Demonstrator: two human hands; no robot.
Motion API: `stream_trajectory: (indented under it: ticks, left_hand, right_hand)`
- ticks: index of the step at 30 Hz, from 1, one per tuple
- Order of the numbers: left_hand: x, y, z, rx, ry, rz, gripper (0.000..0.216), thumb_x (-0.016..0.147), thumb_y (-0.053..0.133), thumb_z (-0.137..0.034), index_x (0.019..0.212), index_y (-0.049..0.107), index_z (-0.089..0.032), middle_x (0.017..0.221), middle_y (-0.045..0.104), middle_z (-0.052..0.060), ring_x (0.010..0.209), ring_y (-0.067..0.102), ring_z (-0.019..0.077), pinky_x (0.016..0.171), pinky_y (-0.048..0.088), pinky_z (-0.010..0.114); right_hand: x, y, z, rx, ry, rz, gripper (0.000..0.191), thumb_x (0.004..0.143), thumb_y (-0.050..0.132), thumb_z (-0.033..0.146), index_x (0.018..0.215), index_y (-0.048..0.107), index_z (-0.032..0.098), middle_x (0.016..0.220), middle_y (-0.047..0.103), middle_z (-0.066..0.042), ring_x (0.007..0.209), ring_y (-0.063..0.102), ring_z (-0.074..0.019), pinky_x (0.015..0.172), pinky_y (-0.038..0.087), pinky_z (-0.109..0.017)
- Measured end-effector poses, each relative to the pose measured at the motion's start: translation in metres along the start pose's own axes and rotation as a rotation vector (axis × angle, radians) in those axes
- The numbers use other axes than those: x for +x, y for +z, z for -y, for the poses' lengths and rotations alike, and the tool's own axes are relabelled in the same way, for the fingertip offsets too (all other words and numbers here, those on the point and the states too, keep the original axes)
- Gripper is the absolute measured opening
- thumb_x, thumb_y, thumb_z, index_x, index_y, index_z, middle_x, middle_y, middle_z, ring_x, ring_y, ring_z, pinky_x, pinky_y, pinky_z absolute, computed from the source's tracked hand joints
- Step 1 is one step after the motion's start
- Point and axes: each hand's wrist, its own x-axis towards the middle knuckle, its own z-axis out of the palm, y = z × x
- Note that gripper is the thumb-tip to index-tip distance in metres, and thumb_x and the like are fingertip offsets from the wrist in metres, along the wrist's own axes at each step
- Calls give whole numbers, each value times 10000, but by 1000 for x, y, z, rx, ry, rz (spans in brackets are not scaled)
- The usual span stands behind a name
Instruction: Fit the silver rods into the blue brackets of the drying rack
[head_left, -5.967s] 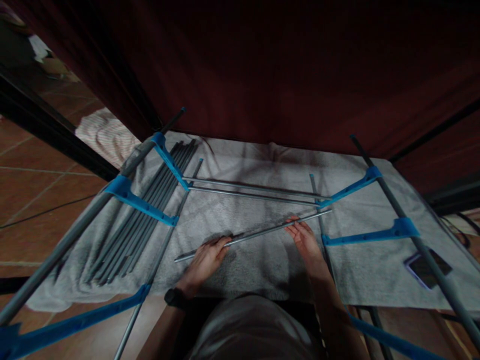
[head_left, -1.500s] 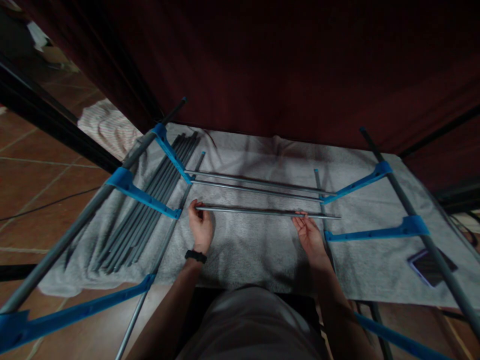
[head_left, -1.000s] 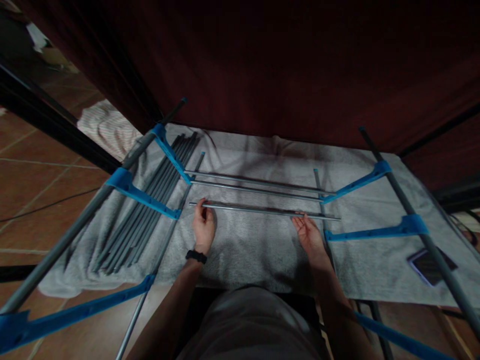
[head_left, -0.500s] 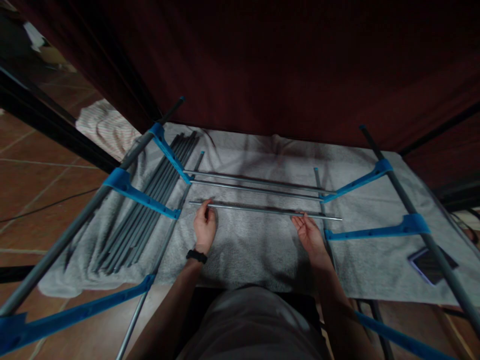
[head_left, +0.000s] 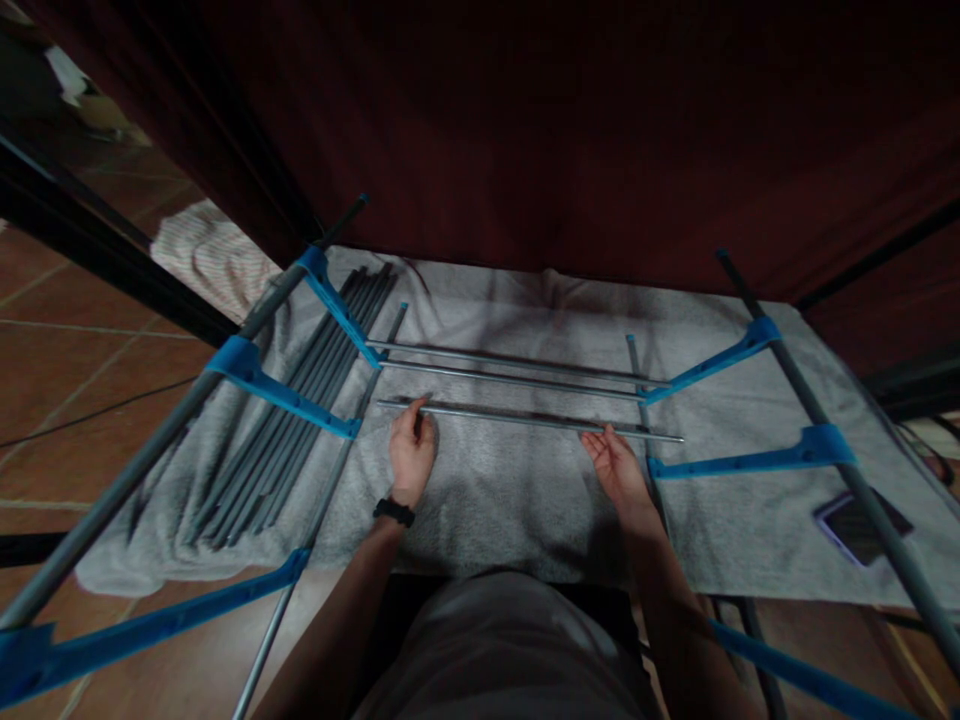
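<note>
A thin grey metal tube (head_left: 510,416) spans the gap between two side frames, held near its left end by my left hand (head_left: 412,448) and farther right by my right hand (head_left: 613,462). Fingers of both hands are closed on it. Beyond it, two similar metal tubes (head_left: 517,380) run across between a blue plastic bracket (head_left: 341,308) on the left and another blue bracket (head_left: 712,362) on the right. Nearer brackets, a left one (head_left: 289,397) and a right one (head_left: 750,463), flank the held tube, whose ends look apart from them.
A bundle of several grey tubes (head_left: 292,410) lies on the grey blanket (head_left: 495,510) at left. A phone (head_left: 862,527) rests at right, behind the right frame's long pole (head_left: 892,550). A dark red curtain (head_left: 525,150) hangs at the back.
Almost nothing differs. My hands and the tube keep nearly the same place, and the right frame appears shifted very slightly left.
</note>
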Motion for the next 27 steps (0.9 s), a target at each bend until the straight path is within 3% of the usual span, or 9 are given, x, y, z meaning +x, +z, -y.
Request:
stream_trajectory:
  ticks: [7, 18, 22, 27]
  left_hand:
    - [0, -1, -2, -35, -15, 15, 356, 1031, 653, -351, 1340, 796, -245, 1252, 834, 131, 1214, 769, 319, 1165, 600, 521]
    - [-2, 2, -1, -79, -15, 25, 390, 1025, 659, -357, 1378, 783, -250, 1354, 833, 132, 1260, 773, 308, 1192, 591, 518]
    - [-3, 4, 3, -117, -37, -25, 405, 1034, 640, -345, 1407, 759, -243, 1395, 815, 139, 1279, 763, 293, 1197, 584, 496]
    - [-1, 5, 6, -184, -105, -119, 404, 1041, 655, -339, 1429, 718, -247, 1413, 796, 135, 1278, 759, 270, 1162, 604, 441]
  right_hand:
    - [-1, 2, 0, 40, -11, -19, 313, 813, 1042, 297, 746, 737, 289, 827, 828, 22, 938, 839, -218, 1251, 597, -535]
    - [0, 0, 1, 4, 4, 6, 321, 823, 1042, 355, 764, 731, 298, 809, 817, 23, 982, 844, -229, 1256, 595, -532]
    - [-1, 2, 2, 24, -3, -13, 259, 826, 1024, 312, 796, 767, 302, 873, 846, 24, 968, 839, -215, 1282, 575, -538]
    - [-3, 5, 3, 31, 5, -7, 136, 883, 953, 297, 884, 818, 305, 1026, 883, -5, 1090, 836, -223, 1294, 565, -535]
